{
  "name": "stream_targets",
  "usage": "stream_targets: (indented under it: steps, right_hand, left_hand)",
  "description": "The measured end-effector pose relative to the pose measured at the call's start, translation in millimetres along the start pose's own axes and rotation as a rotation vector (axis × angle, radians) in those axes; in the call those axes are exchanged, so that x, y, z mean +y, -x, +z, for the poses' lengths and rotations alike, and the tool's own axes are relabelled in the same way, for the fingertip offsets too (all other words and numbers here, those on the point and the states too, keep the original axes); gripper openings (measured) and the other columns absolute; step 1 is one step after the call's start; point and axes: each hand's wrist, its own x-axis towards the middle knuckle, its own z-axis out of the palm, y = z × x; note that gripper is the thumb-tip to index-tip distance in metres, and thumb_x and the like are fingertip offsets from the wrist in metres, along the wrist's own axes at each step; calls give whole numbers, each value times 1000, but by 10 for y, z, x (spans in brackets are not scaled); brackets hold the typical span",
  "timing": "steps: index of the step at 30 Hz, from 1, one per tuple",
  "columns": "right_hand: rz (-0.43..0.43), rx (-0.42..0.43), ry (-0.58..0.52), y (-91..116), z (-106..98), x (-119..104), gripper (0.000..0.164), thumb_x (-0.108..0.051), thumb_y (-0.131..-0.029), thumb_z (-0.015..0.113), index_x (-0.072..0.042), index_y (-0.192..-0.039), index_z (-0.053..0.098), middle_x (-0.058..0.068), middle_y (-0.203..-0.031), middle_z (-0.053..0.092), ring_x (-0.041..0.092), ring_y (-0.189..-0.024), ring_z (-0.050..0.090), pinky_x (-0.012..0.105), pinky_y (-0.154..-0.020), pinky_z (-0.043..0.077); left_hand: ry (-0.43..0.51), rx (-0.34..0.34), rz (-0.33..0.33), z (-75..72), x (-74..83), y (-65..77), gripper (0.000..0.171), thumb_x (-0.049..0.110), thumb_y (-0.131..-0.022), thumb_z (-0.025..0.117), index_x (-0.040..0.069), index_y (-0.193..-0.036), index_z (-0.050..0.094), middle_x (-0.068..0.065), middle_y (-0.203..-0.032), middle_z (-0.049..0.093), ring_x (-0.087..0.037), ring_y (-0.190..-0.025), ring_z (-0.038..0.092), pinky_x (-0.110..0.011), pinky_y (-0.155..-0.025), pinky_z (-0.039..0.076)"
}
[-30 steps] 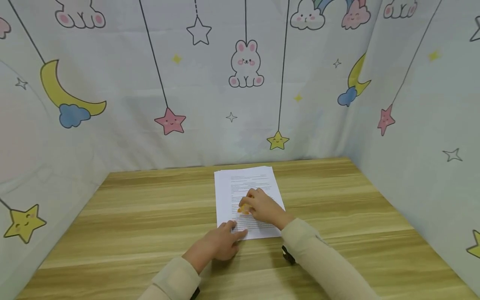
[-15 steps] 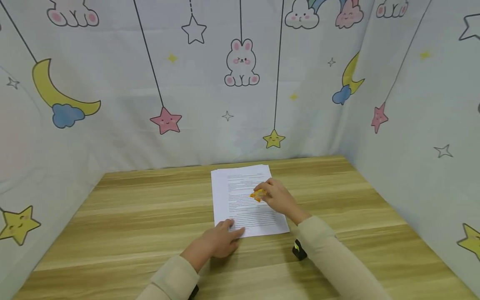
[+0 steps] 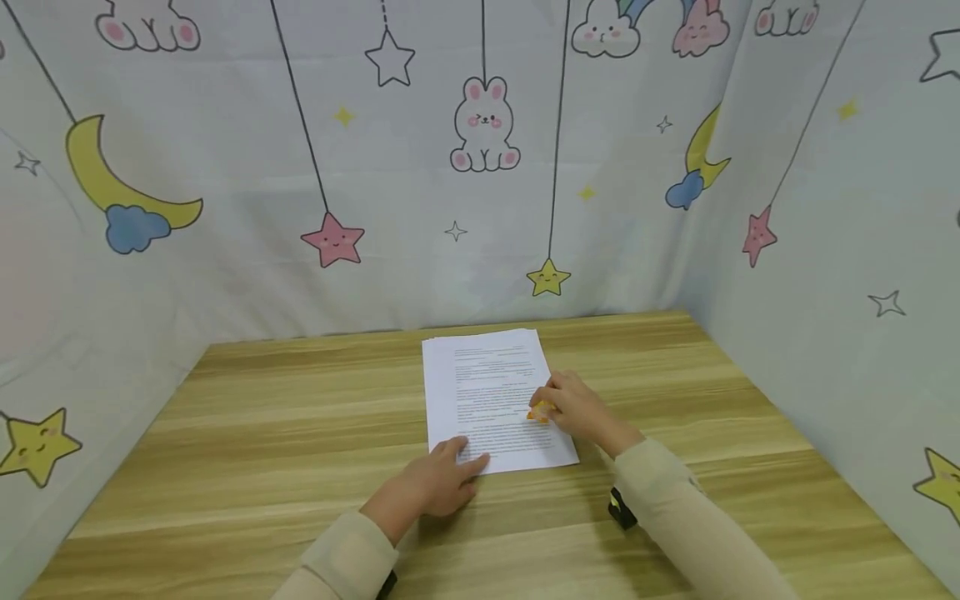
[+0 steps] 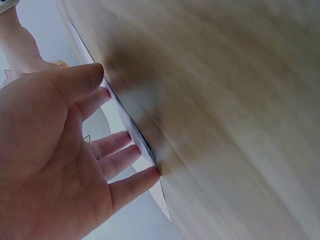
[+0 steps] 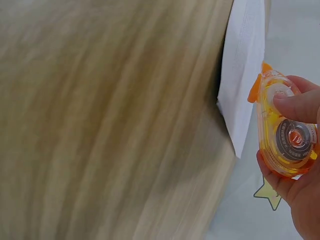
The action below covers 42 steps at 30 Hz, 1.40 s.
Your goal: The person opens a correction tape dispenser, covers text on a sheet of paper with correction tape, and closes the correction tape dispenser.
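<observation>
A stack of printed paper [image 3: 487,367] lies on the wooden table. My right hand [image 3: 581,408] grips an orange, see-through correction tape [image 3: 540,411] over the right part of the top sheet. In the right wrist view the thumb lies on the side of the correction tape [image 5: 287,130], and its orange tip [image 5: 254,90] points toward the paper [image 5: 242,70]. My left hand [image 3: 442,483] rests at the sheet's lower left corner, fingers spread. The left wrist view shows the fingertips [image 4: 150,175] of this hand along the paper's near edge.
The wooden table [image 3: 300,433] stretches to both sides of the paper. White curtains [image 3: 420,183] printed with rabbits, stars and moons stand behind and at the sides. A black device [image 3: 621,508] sits under the right wrist.
My right hand has carried the correction tape from the middle of the sheet to its right side, rising up the page and then coming back down. The left hand has stayed in place.
</observation>
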Motion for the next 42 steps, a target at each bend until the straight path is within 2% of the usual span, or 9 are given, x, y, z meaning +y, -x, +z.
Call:
stream_targets:
  steps: [6, 15, 22, 27, 31, 35, 42]
  right_hand:
    - [-38, -14, 35, 62, 24, 9, 27, 3, -78, 61, -18, -94, 68, 1, -90, 57, 19, -85, 49, 32, -74, 42]
    - [-90, -6, 49, 45, 19, -34, 26, 3, -80, 61, -17, -93, 69, 1, -92, 57, 21, -94, 51, 35, -79, 44]
    - [-150, 26, 85, 23, 79, -29, 24, 2, -78, 65, -18, -92, 69, 0, -89, 57, 20, -89, 51, 33, -75, 45]
    - [-151, 20, 100, 2, 109, -35, 21, -2, -79, 66, -19, -91, 69, -1, -89, 57, 17, -82, 48, 30, -70, 44]
    - [-153, -30, 165, -13, 101, -50, 19, -5, -81, 65, -20, -91, 68, -1, -90, 56, 16, -81, 47, 29, -68, 44]
    - [-194, -63, 253, -29, 84, -68, 11, -13, -84, 64, -21, -91, 65, -1, -91, 55, 17, -80, 47, 29, -68, 46]
    - [-258, -35, 308, -31, 86, -63, 5, -23, -85, 63, -21, -90, 63, 0, -89, 56, 16, -76, 46, 26, -65, 45]
  left_hand:
    - [-8, 3, 6, 42, -9, 2, 47, 33, -94, 49, 29, -140, 39, -11, -148, 28, -31, -134, 30, -49, -99, 40]
    - [-31, 18, 26, -3, 7, -7, 45, 33, -94, 49, 31, -139, 41, -11, -146, 31, -32, -132, 34, -49, -99, 40]
    - [-24, 13, 14, 5, 14, -14, 45, 33, -94, 49, 32, -139, 41, -11, -146, 31, -31, -133, 33, -49, -99, 40]
    - [-20, 18, 21, 2, 13, -9, 45, 32, -94, 49, 31, -138, 42, -11, -146, 32, -32, -132, 34, -49, -98, 41]
    - [-25, 20, 26, 1, 13, -12, 45, 32, -94, 49, 30, -138, 42, -12, -146, 32, -32, -132, 34, -50, -98, 41]
    - [-27, 18, 27, 1, 11, -17, 46, 33, -93, 50, 31, -138, 42, -12, -146, 32, -32, -132, 34, -49, -98, 41]
    - [-30, 17, 22, 25, -6, -28, 46, 34, -93, 51, 32, -138, 41, -11, -146, 32, -32, -132, 34, -48, -97, 41]
